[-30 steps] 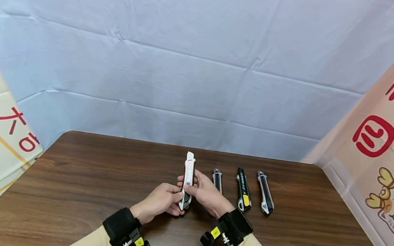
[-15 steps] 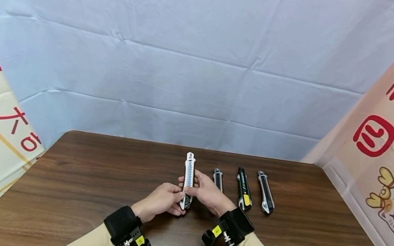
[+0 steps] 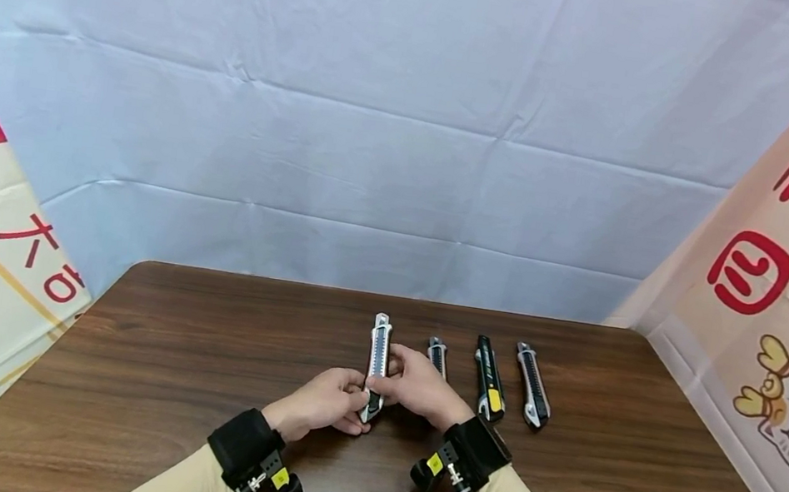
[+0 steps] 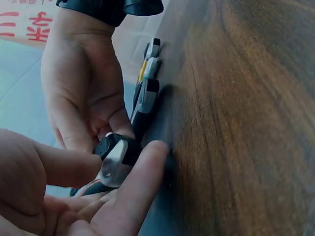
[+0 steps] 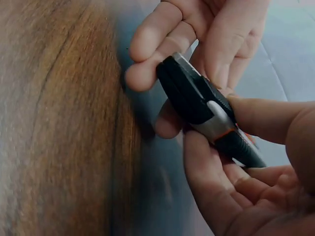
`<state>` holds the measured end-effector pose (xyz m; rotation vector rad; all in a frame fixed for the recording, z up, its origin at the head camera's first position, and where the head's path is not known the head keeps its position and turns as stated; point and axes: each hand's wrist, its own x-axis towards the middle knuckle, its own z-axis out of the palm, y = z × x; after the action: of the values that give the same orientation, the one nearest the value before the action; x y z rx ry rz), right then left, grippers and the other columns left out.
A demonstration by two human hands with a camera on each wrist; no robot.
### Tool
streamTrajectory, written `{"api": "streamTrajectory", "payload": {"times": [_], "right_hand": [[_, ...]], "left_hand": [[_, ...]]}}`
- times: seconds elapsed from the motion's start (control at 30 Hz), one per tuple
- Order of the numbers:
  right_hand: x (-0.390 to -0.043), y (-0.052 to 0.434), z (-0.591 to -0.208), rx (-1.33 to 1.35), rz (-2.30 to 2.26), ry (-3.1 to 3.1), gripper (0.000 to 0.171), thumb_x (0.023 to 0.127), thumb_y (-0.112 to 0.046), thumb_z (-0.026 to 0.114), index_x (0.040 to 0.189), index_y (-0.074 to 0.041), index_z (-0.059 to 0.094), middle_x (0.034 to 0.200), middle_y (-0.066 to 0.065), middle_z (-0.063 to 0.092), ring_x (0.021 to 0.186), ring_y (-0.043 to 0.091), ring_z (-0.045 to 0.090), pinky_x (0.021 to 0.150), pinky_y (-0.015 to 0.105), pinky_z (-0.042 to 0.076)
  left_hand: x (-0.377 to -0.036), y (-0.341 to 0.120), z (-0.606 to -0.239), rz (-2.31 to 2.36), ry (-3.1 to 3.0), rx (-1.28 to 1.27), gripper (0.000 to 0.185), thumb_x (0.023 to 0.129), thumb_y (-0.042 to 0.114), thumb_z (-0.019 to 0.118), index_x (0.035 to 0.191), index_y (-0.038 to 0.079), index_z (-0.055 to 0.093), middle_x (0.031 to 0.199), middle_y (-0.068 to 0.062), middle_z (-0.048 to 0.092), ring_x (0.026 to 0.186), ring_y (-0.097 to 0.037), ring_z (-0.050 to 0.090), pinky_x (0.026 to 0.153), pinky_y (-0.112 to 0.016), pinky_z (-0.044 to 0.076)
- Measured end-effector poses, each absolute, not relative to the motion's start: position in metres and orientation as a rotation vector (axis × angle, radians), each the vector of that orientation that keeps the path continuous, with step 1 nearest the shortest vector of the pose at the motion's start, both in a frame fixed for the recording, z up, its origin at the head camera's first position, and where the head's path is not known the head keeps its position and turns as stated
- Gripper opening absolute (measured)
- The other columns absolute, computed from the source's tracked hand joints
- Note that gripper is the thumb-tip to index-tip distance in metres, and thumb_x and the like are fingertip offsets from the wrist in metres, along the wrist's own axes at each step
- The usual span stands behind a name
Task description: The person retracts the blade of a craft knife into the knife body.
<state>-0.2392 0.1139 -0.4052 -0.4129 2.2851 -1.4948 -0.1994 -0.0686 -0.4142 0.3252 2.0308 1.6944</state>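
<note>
A silver and black utility knife is held between both hands near the middle of the table, its blade end pointing away. The left hand pinches its near end between thumb and fingers. At the knife's right side, the right hand grips the body, thumb on top. The left wrist view shows the rounded butt of the knife between the left thumb and forefinger. In the right wrist view, the black underside of the knife lies across the right fingers, with the left fingers beside its end.
To the right lie more utility knives on the brown wooden table: a silver one partly behind the right hand, a black and yellow one, and another silver one. Behind hangs a pale blue cloth.
Both hands have lowered the knife a little and tilted it flatter, so its far tip sits nearer. Its bright glare has faded. The other knives have stayed put.
</note>
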Motion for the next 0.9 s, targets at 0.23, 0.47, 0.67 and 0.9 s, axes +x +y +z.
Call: {"api": "streamTrajectory", "payload": {"times": [0.23,0.47,0.67,0.9], "right_hand": [[-0.237,0.115,-0.405,-0.326,-1.445,2.349,0.068,0.091,-0.015,0.069,0.145,0.006,0.034,0.102,0.015,0.068,0.076,0.017,0.068,0.071,0.037,0.060],[-0.236,0.113,-0.405,-0.252,-1.270,2.485,0.077,0.088,-0.022,0.072,0.148,0.004,0.032,0.096,0.008,0.065,0.064,0.017,0.065,0.068,0.029,0.053],[-0.234,0.111,-0.403,-0.247,-1.223,2.508,0.068,0.088,-0.021,0.072,0.143,0.004,0.040,0.100,0.011,0.058,0.064,0.017,0.064,0.067,0.030,0.055],[-0.234,0.110,-0.402,-0.258,-1.198,2.511,0.059,0.089,-0.020,0.071,0.137,0.004,0.046,0.102,0.011,0.059,0.062,0.017,0.065,0.065,0.030,0.055]], "left_hand": [[-0.197,-0.074,-0.409,1.640,2.067,0.367,0.041,0.102,0.011,0.046,0.138,-0.008,0.045,0.115,-0.022,0.065,0.091,-0.028,0.070,0.078,-0.038,0.061],[-0.198,-0.083,-0.407,1.648,2.145,0.315,0.042,0.100,0.013,0.050,0.137,-0.007,0.045,0.118,-0.023,0.061,0.085,-0.028,0.070,0.073,-0.039,0.061],[-0.202,-0.088,-0.408,1.654,2.138,0.290,0.042,0.100,0.012,0.052,0.137,-0.007,0.045,0.118,-0.024,0.059,0.081,-0.024,0.069,0.072,-0.038,0.061],[-0.204,-0.093,-0.404,1.637,2.141,0.302,0.042,0.100,0.015,0.052,0.136,-0.007,0.046,0.119,-0.025,0.060,0.085,-0.025,0.069,0.074,-0.037,0.060]]}}
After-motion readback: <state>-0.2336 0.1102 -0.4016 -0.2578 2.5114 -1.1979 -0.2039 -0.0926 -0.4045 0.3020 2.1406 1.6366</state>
